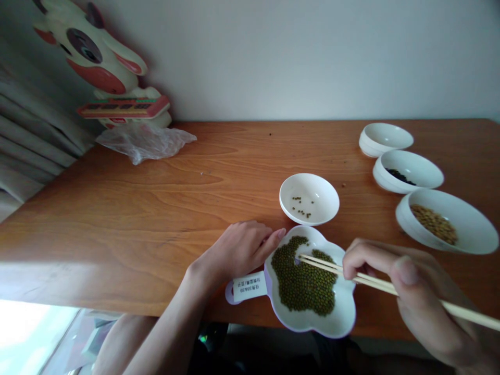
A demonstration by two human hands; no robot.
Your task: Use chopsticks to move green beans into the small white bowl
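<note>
A flower-shaped white dish (346, 307) with a lilac edge and a labelled handle sits near the table's front edge. Green mung beans (307, 286) cover much of its floor. Pinched in my right hand (414, 291) is a pair of chopsticks (373, 281), their tips down among the beans; I cannot make out a bean between them. My left hand (246, 245) rests on the table at the dish's left side, thumb stretched to its rim and other fingers partly hidden. Just beyond the dish, a small white bowl (326, 200) contains several mung beans.
On the right stand three white bowls: a far one (386, 136), a middle one (424, 169) with dark beans, and a near one (474, 224) with tan beans or kernels. Crumpled clear plastic (150, 143) lies back left, by a cow-shaped toy (105, 67) against the wall.
</note>
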